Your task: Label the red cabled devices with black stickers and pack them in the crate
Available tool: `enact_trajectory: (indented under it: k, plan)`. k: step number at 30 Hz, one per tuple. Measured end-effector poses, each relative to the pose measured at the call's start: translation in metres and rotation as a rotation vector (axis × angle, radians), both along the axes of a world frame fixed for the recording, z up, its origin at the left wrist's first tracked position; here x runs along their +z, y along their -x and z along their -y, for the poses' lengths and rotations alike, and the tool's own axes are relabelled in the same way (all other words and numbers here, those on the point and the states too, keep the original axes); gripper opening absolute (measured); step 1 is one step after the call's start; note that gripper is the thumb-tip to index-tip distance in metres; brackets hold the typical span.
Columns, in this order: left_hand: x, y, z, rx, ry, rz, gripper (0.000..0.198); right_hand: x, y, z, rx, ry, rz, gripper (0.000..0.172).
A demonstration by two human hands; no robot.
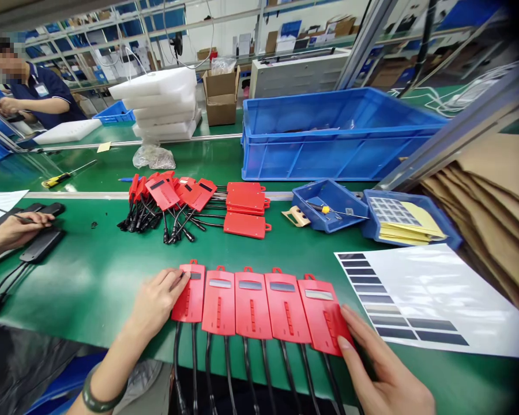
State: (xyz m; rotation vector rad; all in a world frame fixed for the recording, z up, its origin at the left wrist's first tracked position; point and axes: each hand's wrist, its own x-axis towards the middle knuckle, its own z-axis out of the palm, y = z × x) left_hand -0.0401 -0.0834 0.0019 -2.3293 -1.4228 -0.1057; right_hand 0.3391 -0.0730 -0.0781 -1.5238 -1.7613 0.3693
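Several flat red plastic cases [253, 314] lie side by side in a row on the green bench, each with a hanging loop, a narrow window strip and black cables running toward me. My left hand [160, 297] has its curled fingers closed on the leftmost red case [192, 302], fingertips beside its dark window. At the row's other end, my right hand [378, 363] grips the right edge of the rightmost red case [318, 317] with the thumb on its face. Right of that hand lies a white sheet [409, 288] of dark and silver strips.
Behind the row are more red cases [244, 225] and a cabled heap [164, 193]. Blue bins [328, 210], a large blue crate [320, 155] and a foam stack [164, 109] stand farther back. At left, another person's hand [19, 230] touches a black device [43, 245].
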Motion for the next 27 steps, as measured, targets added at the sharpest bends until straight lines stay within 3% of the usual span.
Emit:
enact_trajectory:
  k: [4, 6, 11, 14, 18, 21, 27]
  plan:
    - [-0.006, -0.024, 0.007, 0.162, -0.050, -0.171, 0.036, 0.008, 0.004, -0.002, 0.109, -0.069, 0.102, 0.034]
    - [-0.007, -0.027, 0.006, 0.183, -0.066, -0.186, 0.037, 0.011, 0.005, -0.005, 0.126, -0.095, 0.123, 0.033]
    - [0.000, -0.018, -0.008, 0.189, 0.011, 0.128, 0.033, 0.015, 0.006, -0.017, 0.234, -0.128, 0.226, 0.033]
    - [-0.005, -0.022, -0.008, 0.204, 0.059, 0.255, 0.031, 0.019, 0.013, -0.025, 0.283, -0.171, 0.283, 0.036]
    - [-0.020, -0.034, -0.002, 0.193, -0.019, 0.145, 0.041, 0.023, 0.025, -0.033, 0.306, -0.187, 0.402, 0.046]
    - [-0.025, -0.037, 0.001, 0.153, -0.112, 0.087, 0.030, 0.024, 0.033, -0.032, 0.313, -0.171, 0.516, 0.047]
    - [-0.026, -0.035, 0.002, 0.115, -0.222, 0.090, 0.020, 0.028, 0.050, -0.025, 0.226, -0.175, 0.668, 0.030]
